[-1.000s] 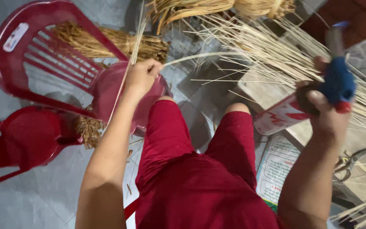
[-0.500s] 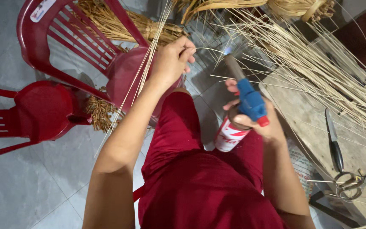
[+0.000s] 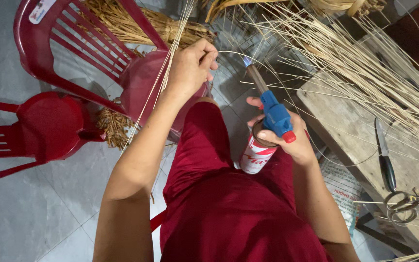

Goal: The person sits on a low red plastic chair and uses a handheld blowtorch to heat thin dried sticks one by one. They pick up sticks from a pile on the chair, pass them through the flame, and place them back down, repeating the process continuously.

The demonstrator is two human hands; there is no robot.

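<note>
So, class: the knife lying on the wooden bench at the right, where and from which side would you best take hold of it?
Grip the knife by its dark handle, the end nearer the person, coming from above with the fingers across it. It lies flat on the wooden bench, blade pointing away, so the handle seems the safer part; scissors lie just beside that end.
</note>
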